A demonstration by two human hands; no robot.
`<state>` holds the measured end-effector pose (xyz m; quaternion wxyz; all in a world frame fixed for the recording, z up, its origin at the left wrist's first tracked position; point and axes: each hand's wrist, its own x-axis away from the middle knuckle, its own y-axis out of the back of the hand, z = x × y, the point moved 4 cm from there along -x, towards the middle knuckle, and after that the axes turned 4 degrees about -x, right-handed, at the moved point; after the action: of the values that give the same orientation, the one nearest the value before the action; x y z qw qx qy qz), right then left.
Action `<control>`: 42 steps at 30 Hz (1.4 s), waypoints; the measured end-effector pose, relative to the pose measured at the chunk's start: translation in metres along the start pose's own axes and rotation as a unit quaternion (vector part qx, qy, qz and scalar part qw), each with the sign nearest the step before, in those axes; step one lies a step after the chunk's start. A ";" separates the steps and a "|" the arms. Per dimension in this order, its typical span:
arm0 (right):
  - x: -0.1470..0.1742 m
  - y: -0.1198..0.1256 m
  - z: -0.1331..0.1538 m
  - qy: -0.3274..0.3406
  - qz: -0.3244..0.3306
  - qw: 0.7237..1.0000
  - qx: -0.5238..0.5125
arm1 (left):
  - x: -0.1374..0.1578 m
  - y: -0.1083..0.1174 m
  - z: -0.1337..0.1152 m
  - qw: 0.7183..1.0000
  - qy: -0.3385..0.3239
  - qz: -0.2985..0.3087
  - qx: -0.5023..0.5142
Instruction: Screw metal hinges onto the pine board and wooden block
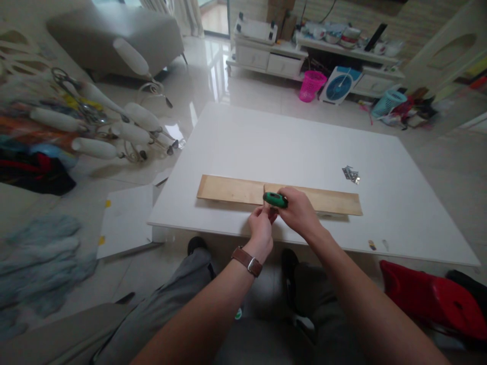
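Note:
My right hand (299,209) is closed around the green and black handle of a screwdriver (275,199), which lies over the middle of the wood. Just below it, my left hand (262,223), with a brown watch strap on the wrist, has its fingers pinched together; what they hold is hidden. Under both hands is a long light wooden strip (232,189) with a seam near its centre, slightly raised off a white tabletop panel (274,147). The screwdriver's tip cannot be made out.
Small metal hardware pieces (350,174) lie to the right on the panel, and a small yellowish item (372,245) near its front edge. A red stool (429,299) stands at lower right. At left are a white lamp (131,133) and a white board (125,218) on the floor.

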<state>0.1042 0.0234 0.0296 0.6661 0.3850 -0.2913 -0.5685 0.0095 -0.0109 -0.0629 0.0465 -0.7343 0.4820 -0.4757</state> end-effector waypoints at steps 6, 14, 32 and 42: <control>-0.001 0.021 -0.006 -0.032 -0.087 0.996 -0.018 | -0.003 0.001 0.003 1.000 0.003 -0.005 -0.005; 0.004 0.030 -0.011 -0.040 -0.123 0.991 -0.025 | 0.005 0.003 0.002 0.998 0.006 -0.049 -0.025; 0.059 0.058 -0.091 -0.088 0.021 0.995 0.036 | 0.021 0.008 0.017 0.987 0.044 0.023 -0.154; 0.091 0.046 -0.135 -0.155 0.133 0.966 0.159 | 0.019 0.008 0.027 0.974 0.068 0.049 -0.209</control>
<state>0.2569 -0.0389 -0.0084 0.6124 0.3509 -0.5265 -0.4738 0.0256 -0.0398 -0.0694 -0.1176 -0.6693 0.6081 -0.4103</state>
